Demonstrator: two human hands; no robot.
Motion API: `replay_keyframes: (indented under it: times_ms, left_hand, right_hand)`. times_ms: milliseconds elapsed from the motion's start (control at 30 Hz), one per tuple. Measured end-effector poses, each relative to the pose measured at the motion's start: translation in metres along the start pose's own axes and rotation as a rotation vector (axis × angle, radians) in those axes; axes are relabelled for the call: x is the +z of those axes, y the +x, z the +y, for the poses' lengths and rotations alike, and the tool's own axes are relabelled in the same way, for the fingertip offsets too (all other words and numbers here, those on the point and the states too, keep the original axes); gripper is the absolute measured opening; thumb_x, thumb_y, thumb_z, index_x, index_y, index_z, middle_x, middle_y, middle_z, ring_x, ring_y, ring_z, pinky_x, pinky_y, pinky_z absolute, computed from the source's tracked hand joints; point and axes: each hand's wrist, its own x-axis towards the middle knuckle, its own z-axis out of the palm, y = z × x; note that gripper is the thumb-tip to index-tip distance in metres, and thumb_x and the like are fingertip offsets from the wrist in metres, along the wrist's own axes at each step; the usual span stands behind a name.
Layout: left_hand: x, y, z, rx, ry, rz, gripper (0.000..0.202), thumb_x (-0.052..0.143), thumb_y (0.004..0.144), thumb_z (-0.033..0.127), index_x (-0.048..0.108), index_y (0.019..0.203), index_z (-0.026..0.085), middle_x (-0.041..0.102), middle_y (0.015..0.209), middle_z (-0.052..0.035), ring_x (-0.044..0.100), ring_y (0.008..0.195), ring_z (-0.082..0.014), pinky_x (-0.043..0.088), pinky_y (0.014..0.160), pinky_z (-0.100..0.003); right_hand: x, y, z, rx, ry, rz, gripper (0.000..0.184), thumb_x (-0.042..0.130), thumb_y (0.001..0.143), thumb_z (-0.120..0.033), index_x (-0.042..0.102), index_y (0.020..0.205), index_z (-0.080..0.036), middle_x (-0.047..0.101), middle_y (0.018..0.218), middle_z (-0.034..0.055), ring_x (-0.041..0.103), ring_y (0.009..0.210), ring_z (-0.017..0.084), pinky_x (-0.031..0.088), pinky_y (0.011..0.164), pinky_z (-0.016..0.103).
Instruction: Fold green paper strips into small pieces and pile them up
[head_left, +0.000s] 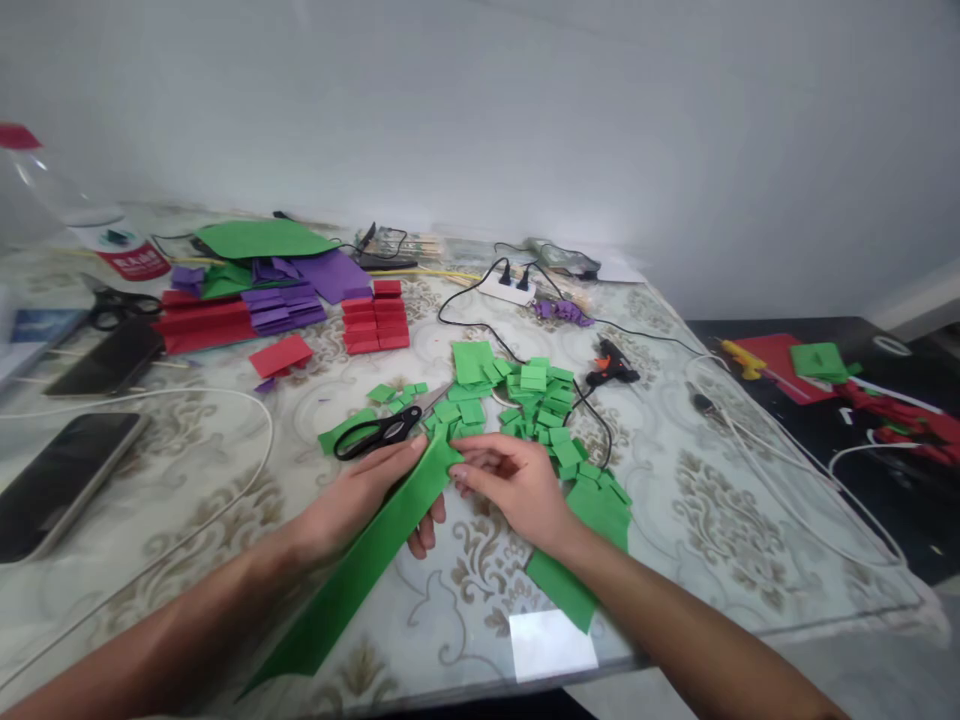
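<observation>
A long green paper strip (371, 555) runs from the table's front edge up between my hands. My left hand (375, 490) is closed around the strip near its upper end, thumb on top and fingertips showing beneath. At the strip's tip, my right hand (514, 485) pinches the edge between thumb and fingers. Black-handled scissors (379, 432) lie just beyond my left hand, blades partly over small green pieces. Many small green paper pieces (534, 378) are spread beyond my hands. Under my right forearm lies a larger green sheet (611, 515), partly hidden.
Two phones (67, 480) and a bottle (112, 230) stand or lie at left. Folded red paper (375, 318) and purple paper (285, 305) sit farther back. A glue gun (611, 365), a power strip (506, 288) and loose cables are at right. A white card (551, 645) lies near the front edge.
</observation>
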Motion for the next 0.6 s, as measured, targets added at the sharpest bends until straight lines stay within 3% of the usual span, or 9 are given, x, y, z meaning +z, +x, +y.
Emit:
replay_keyframes:
  times_ms: [167,367,467,600]
  left_hand:
    - [-0.006,0.003,-0.001,-0.205,-0.014,-0.098,0.086,0.037,0.096,0.082,0.076,0.067,0.011,0.07,0.057,-0.0127,0.066,0.05,-0.0196,0.053,0.055,-0.028]
    - [0.002,0.004,-0.009,-0.191,-0.015,-0.096,0.072,0.055,0.089,0.081,0.072,0.071,0.013,0.069,0.063,-0.0086,0.063,0.047,-0.0193,0.053,0.048,-0.03]
    - [0.006,0.002,-0.008,-0.155,-0.019,-0.103,0.066,0.064,0.086,0.078,0.072,0.079,0.013,0.069,0.064,-0.0065,0.063,0.048,-0.0189,0.05,0.043,-0.028]
    - [0.005,0.0,-0.01,-0.11,0.026,-0.114,0.057,0.063,0.093,0.07,0.072,0.087,0.015,0.07,0.067,-0.0049,0.066,0.051,-0.0188,0.055,0.046,-0.028]
  right_hand:
    - [0.001,-0.001,0.001,0.013,-0.02,-0.043,0.022,0.085,0.085,-0.031,0.079,0.103,-0.021,0.076,0.076,0.0006,0.071,0.068,0.015,0.058,0.067,0.028]
    - [0.001,-0.002,0.002,0.035,-0.109,-0.098,0.034,0.087,0.081,-0.03,0.076,0.112,-0.022,0.073,0.078,-0.0011,0.072,0.069,0.016,0.054,0.067,0.028]
    - [0.002,-0.002,0.001,0.023,-0.119,-0.115,0.022,0.085,0.082,-0.028,0.079,0.102,-0.022,0.072,0.071,-0.0021,0.07,0.063,0.015,0.052,0.063,0.028]
    - [0.001,-0.002,0.0,0.034,-0.077,-0.149,0.012,0.081,0.086,-0.029,0.079,0.095,-0.021,0.071,0.063,-0.0019,0.067,0.06,0.016,0.051,0.062,0.028]
